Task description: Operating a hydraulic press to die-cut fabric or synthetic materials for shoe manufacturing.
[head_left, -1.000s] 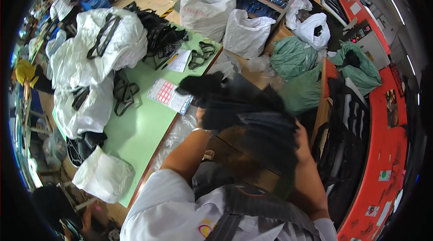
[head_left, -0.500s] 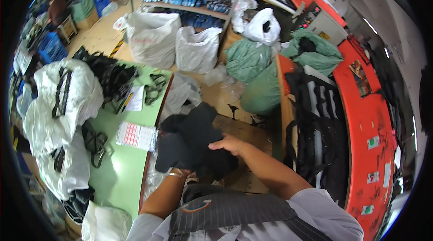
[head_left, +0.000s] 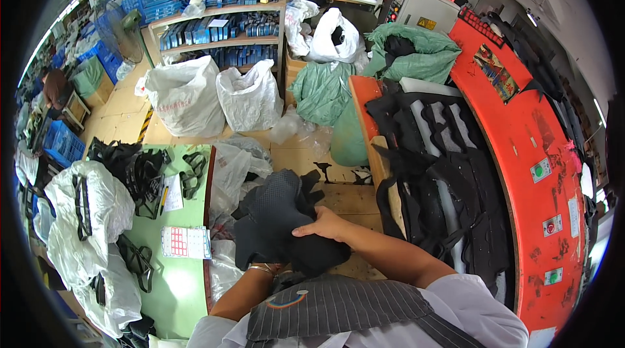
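Note:
In front of my apron I hold a bundle of black cut fabric pieces (head_left: 277,201), the top one finely dotted with holes. My right hand (head_left: 325,225) grips the bundle's right side, its thumb lying on top and the other fingers hidden by the cloth. From below left my left hand (head_left: 272,268), with a bracelet at the wrist, supports the underside; its fingers are out of sight. On the red machine's bed to the right lie black sheet strips (head_left: 449,198) with wavy cut edges and pale strips between them.
A green table (head_left: 172,276) stands at left, bearing a calendar-like card (head_left: 185,242), black straps (head_left: 137,260) and white plastic bags (head_left: 84,218). Ahead are white sacks (head_left: 189,100), green sacks (head_left: 322,91) and a shelf (head_left: 218,19) of blue blocks. The red machine (head_left: 540,218) borders the right side.
My view has tilted up and turned right, so the shelf and sacks sit lower and farther left. Both hands still hold the bundle, its dotted face now showing more plainly.

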{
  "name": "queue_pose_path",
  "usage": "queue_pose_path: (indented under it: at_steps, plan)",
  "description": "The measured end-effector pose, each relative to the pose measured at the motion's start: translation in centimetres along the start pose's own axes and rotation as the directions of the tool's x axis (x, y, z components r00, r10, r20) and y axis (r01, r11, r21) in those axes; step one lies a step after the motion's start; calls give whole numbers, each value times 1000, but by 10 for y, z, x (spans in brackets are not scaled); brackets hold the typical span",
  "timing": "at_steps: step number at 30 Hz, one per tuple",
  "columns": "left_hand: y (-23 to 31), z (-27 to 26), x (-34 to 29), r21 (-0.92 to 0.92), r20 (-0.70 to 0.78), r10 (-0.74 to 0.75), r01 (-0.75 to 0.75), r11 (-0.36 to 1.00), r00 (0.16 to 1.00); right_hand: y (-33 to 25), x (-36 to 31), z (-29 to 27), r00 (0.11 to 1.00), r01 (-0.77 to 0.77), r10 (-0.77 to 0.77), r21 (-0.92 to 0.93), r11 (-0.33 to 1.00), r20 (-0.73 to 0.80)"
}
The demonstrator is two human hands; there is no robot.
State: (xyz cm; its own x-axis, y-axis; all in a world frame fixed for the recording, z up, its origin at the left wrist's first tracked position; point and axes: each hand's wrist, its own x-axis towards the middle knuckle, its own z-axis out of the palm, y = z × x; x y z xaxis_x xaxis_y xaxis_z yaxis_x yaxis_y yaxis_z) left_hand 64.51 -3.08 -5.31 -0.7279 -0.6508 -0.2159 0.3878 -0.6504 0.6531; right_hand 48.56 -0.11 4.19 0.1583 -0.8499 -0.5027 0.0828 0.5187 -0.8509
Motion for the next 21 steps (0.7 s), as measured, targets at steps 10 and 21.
queue_pose_path:
  at_steps: [10, 21]
  plan:
    - [7, 25, 60, -294, 24, -231, 228, 928, 973, -73, -50, -180, 640, 364, -170, 102, 926, -749]
    - [17, -84, 110, -390, -489, -372, 183, 902, 789, -166, -99, -346, 107, 754, -344, -150, 640, -933]
